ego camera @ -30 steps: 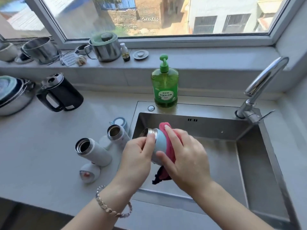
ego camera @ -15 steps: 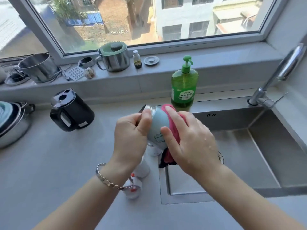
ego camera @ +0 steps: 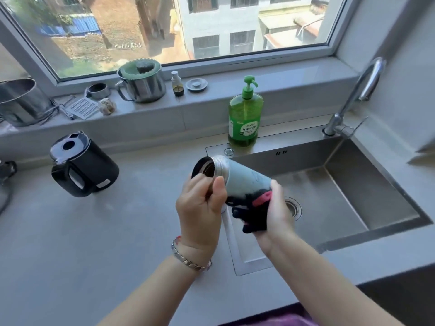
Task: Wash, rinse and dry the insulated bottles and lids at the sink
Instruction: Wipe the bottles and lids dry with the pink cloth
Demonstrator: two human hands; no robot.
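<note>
A pale blue insulated bottle (ego camera: 244,178) with a steel neck lies tilted in the air over the sink's left edge, its open mouth up and to the left. My left hand (ego camera: 201,205) grips it at the neck. My right hand (ego camera: 276,212) wraps a pink and black cloth (ego camera: 255,209) round the bottle's base. A white bottle (ego camera: 226,216) behind my hands is mostly hidden. The other bottles and lids are hidden by my arms.
The steel sink (ego camera: 329,198) with its drain (ego camera: 293,208) lies to the right, the tap (ego camera: 357,90) at its back right. Green dish soap (ego camera: 244,118) stands behind the sink. A black kettle (ego camera: 82,165) sits on the counter left. Pots line the windowsill.
My view swung left and closer. The bottle turned so its open mouth shows, and my right hand with the cloth slid from the bottle's middle down to its base.
</note>
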